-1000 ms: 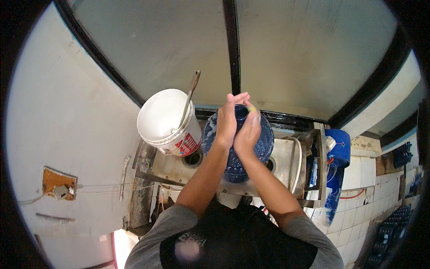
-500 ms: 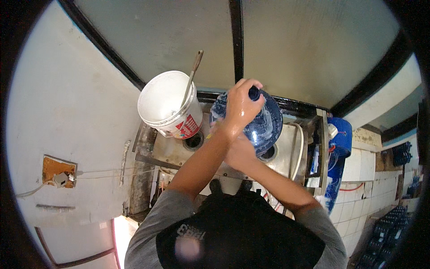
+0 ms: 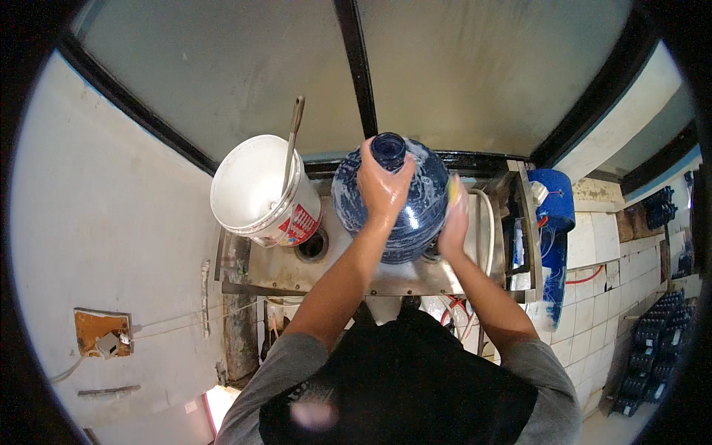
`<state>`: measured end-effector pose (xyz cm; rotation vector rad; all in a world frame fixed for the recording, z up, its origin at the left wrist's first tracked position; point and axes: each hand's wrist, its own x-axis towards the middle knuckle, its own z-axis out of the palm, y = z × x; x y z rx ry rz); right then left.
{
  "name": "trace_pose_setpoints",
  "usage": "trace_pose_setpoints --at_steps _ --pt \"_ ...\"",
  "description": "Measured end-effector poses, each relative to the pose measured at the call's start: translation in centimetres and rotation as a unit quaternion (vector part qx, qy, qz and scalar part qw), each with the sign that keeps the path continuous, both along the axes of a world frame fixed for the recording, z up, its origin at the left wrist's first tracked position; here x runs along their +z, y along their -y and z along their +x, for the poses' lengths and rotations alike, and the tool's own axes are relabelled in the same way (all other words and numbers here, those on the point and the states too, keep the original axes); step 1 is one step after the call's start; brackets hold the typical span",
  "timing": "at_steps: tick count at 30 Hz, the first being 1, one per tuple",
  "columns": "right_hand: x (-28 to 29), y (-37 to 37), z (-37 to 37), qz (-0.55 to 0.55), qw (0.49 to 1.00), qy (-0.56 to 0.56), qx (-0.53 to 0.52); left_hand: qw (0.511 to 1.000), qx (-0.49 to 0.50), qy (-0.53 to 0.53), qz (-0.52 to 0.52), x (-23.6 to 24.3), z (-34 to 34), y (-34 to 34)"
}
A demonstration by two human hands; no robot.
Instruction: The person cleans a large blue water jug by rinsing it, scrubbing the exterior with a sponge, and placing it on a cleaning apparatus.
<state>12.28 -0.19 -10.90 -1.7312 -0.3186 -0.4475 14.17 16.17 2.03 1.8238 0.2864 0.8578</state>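
A large blue water jug (image 3: 423,215), streaked with white suds, stands on a metal counter with its open neck up. My left hand (image 3: 383,184) is closed around the neck, thumb and fingers on either side of it. Along the jug's right side lies my right hand (image 3: 455,222), somewhat blurred. Between its fingers and the jug shows a bit of yellow sponge (image 3: 452,187), mostly hidden by the hand.
Left of the jug stands a white bucket (image 3: 230,182) with a long-handled tool (image 3: 294,137) leaning in it. The metal counter (image 3: 278,267) has a round hole (image 3: 312,245). A pale hose (image 3: 489,230) curves at the right, near a blue barrel (image 3: 552,196). Frosted panes rise behind.
My right hand has gone from the jug's left side, under my left arm, round to its right side. My left hand stays at the neck, with its grip shifted. The view has shifted slightly.
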Motion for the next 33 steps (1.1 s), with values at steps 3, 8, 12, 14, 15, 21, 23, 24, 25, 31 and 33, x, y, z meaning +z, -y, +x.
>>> trace_pose_setpoints --at_steps 3,8,12,14,15,21,23,24,25,31,33 --pt "4.2 0.3 7.2 0.229 0.929 -0.276 0.088 0.993 0.107 0.031 0.028 0.4 0.7 1.9" --pt "5.2 -2.5 4.6 -0.111 0.993 0.028 0.006 0.997 0.047 0.004 -0.055 1.9 3.0 0.2" --pt "6.2 -1.9 -0.2 -0.156 0.985 0.043 -0.066 0.928 -0.368 0.039 0.048 3.4 1.6 -2.9" --pt "7.8 -0.3 3.9 -0.141 0.987 -0.061 -0.041 0.796 -0.601 -0.050 0.041 4.2 1.2 -3.8" --pt "8.6 1.7 8.4 -0.144 0.980 -0.115 0.069 0.728 -0.678 -0.067 0.070 4.8 1.1 -3.2" --pt "11.3 -1.8 14.5 -0.231 0.881 -0.134 0.391 0.672 -0.718 -0.108 0.144 6.0 -0.9 0.1" --pt "10.6 -1.5 12.3 -0.146 0.924 -0.055 0.349 0.727 -0.663 -0.058 0.166 5.4 -1.8 -1.6" --pt "9.9 -0.4 11.2 -0.114 0.942 -0.035 0.313 0.770 -0.616 -0.028 0.164 4.9 -2.6 -2.4" --pt "8.9 1.7 10.1 -0.090 0.962 -0.022 0.256 0.798 -0.582 0.010 0.153 3.9 -2.8 -2.2" --pt "-1.0 0.1 2.2 0.210 0.954 -0.205 0.056 0.994 -0.066 0.069 0.048 2.7 -4.6 -2.8" --pt "-1.7 0.8 1.1 0.015 0.987 -0.157 0.026 0.981 -0.062 0.116 -0.144 2.1 -5.9 -5.9"
